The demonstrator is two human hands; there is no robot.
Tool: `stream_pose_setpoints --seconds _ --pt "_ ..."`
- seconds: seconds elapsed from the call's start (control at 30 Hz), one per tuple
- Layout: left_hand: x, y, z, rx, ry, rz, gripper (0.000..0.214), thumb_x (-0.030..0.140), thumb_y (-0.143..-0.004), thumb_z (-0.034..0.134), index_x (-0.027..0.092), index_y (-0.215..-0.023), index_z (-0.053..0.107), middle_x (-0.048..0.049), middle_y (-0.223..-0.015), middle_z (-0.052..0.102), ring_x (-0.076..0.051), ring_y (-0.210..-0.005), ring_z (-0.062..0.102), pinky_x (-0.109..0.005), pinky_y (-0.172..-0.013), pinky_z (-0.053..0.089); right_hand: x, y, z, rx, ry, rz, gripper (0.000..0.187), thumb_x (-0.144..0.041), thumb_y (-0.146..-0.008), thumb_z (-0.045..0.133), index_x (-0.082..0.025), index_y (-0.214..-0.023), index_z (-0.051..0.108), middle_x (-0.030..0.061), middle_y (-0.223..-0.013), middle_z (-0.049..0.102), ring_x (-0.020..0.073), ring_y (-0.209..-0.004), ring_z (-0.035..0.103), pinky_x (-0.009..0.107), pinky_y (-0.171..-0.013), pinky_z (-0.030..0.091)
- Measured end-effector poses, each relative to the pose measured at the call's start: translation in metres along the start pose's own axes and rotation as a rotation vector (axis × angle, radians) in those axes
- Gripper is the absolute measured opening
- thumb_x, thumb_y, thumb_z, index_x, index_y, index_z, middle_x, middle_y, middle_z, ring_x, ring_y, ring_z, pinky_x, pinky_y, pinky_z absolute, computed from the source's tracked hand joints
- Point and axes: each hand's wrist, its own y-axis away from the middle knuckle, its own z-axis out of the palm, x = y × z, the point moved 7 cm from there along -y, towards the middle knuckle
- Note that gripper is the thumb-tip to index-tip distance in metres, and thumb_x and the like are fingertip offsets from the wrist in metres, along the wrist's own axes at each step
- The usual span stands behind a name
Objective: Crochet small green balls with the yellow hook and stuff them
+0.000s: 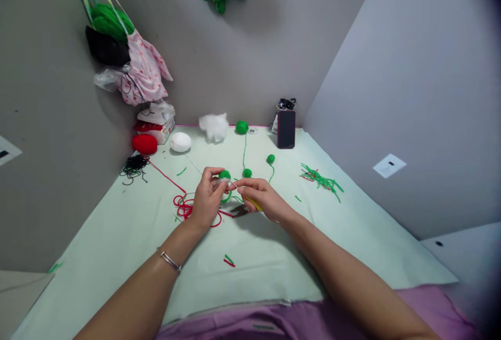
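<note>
My left hand (207, 196) is closed on a small green crocheted ball (224, 174), with something whitish at its lower edge by the fingertips. My right hand (264, 196) grips a crochet hook (253, 203) by its yellow handle, and the thin metal shaft points at the green piece. Both hands meet over the middle of the table. Beneath them lie loose loops of red yarn (182, 207) and a dark-bladed tool (239, 210), partly hidden by my right hand. A smaller green ball (247, 173) sits just beyond my fingers.
Along the back stand a red yarn ball (145, 144), a white yarn ball (180, 142), fluffy stuffing (214, 128), a green yarn ball (241, 127) and a phone (286, 129). Green yarn scraps (321, 181) lie right, black yarn (135, 167) left. A pink dotted bag (144, 66) hangs left.
</note>
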Motion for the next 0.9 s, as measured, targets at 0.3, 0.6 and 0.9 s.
stream_pose_setpoints --seconds 0.3,0.6,0.9 --pt "-0.002 0.001 0.0 0.014 -0.035 0.055 0.027 0.036 -0.088 0.071 0.022 -0.105 0.055 0.003 -0.071 0.07 -0.016 -0.064 0.067 -0.029 -0.066 0.051 -0.001 0.0 0.014 -0.036 -0.338 0.056 0.018 -0.031 -0.088 0.066 -0.013 -0.091 0.07 -0.0132 -0.047 0.032 0.0048 -0.042 0.012 0.021 -0.043 0.013" --pt "-0.004 0.005 -0.001 0.071 -0.042 0.114 0.025 0.028 -0.089 0.071 0.023 -0.108 0.055 0.0005 -0.081 0.072 -0.018 -0.079 0.073 -0.03 -0.075 0.054 0.001 0.001 0.016 -0.069 -0.355 0.093 0.015 -0.025 -0.092 0.06 -0.012 -0.091 0.068 -0.0129 -0.05 0.028 0.0058 -0.044 0.009 0.02 -0.041 0.016" --pt "0.01 0.004 0.001 0.065 0.008 0.162 0.025 0.031 -0.089 0.071 0.023 -0.106 0.055 0.0011 -0.082 0.071 -0.016 -0.073 0.07 -0.03 -0.073 0.055 -0.004 0.007 0.013 0.121 0.013 -0.168 0.019 -0.03 -0.088 0.067 -0.016 -0.102 0.069 -0.0101 -0.049 0.049 0.0084 -0.047 0.036 0.025 -0.052 0.025"
